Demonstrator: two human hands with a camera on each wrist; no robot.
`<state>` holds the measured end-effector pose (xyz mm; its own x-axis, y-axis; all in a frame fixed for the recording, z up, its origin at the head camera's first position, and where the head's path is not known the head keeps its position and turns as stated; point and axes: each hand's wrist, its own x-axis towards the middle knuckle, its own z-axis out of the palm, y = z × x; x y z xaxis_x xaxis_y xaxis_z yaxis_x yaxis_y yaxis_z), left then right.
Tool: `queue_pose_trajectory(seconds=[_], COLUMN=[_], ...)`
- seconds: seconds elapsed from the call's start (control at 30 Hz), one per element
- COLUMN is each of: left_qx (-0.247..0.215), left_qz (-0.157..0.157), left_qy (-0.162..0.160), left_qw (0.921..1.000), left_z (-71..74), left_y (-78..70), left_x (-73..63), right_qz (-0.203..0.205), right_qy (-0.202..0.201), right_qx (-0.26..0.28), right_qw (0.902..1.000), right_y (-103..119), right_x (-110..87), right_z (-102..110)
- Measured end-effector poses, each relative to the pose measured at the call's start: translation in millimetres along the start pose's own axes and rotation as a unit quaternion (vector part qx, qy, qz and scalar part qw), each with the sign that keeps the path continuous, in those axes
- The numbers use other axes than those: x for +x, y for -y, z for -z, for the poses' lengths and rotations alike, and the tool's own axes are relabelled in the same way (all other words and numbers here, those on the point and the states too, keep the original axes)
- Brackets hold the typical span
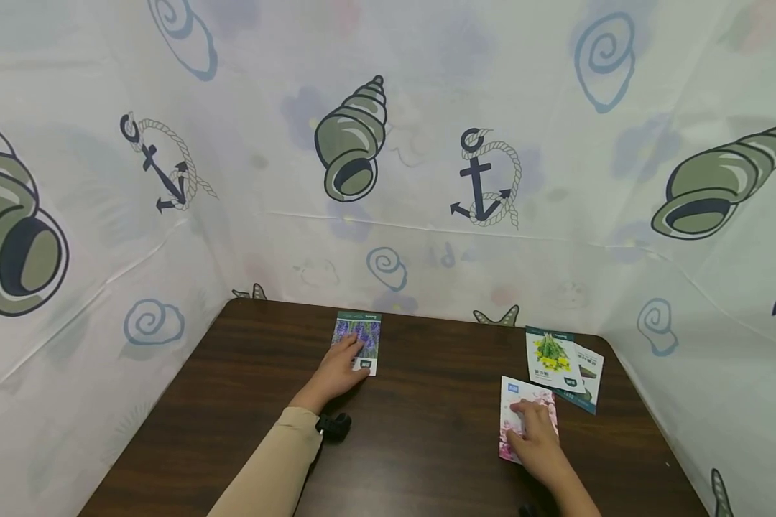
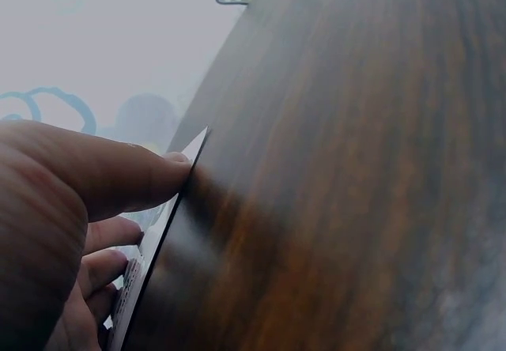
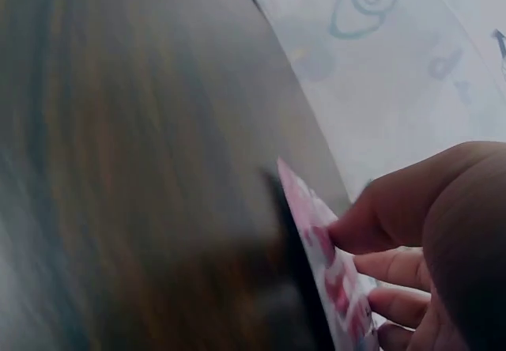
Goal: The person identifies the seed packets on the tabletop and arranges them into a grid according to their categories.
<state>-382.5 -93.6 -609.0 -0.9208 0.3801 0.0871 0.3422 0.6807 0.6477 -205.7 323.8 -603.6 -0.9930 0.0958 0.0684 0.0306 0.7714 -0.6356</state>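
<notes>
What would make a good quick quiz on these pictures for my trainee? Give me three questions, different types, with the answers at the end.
1. True or false: the right hand touches the pink-flowered card.

2. Which card lies partly over another?
A: the purple-flowered card
B: the yellow-flowered card
C: neither of these

3. How many cards can you count in the head view?

Key
1. True.
2. B.
3. Four: one under the left hand, one under the right hand, and two overlapping toward the right end of the table.
</notes>
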Motion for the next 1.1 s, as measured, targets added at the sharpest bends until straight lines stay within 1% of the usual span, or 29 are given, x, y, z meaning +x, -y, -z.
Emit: queue_pose_trajectory(seconds=[0.13,0.2,0.33,0.4,0.53,0.67,0.77,0.87,1.0,1.1], left_qx=[-0.006,-0.005,-0.006,-0.002,0.003,0.004,0.007,0.014,0.018,0.017], left_qz=[-0.007,-0.009,-0.009,-0.012,-0.016,-0.023,-0.022,-0.017,-0.022,-0.031], left_qy=[-0.006,-0.009,-0.008,-0.01,-0.013,-0.015,-0.014,-0.013,-0.016,-0.022], left_qw=[0.9999,0.9999,0.9999,0.9999,0.9998,0.9996,0.9996,0.9997,0.9995,0.9991], left_z=[-0.6,-2.4,-6.1,-7.0,-7.5,-3.1,0.7,2.5,1.6,0.6], left_y=[1.3,4.0,13.1,15.8,15.2,8.1,2.3,-0.5,0.8,3.0], left_x=[0.1,2.4,6.2,5.9,2.8,-0.7,-2.3,-2.0,-1.6,-0.9], right_qz=[0.014,0.013,-0.003,-0.008,-0.009,-0.009,-0.005,0.01,0.034,0.039], right_qy=[-0.001,0.003,0.024,0.031,0.036,0.043,0.038,0.018,-0.006,-0.002], right_qx=[0.011,0.016,0.025,0.029,0.035,0.037,0.039,0.046,0.05,0.056], right_qw=[0.9998,0.9998,0.9994,0.9991,0.9987,0.9984,0.9985,0.9987,0.9981,0.9976], right_y=[5,8,17,21,24,26,28,32,37,42], right_x=[3.7,6.2,11.9,14.4,18.7,25.6,31.0,36.9,44.4,50.6], right_z=[-8,-11,-17,-20,-24,-27,-29,-33,-40,-42])
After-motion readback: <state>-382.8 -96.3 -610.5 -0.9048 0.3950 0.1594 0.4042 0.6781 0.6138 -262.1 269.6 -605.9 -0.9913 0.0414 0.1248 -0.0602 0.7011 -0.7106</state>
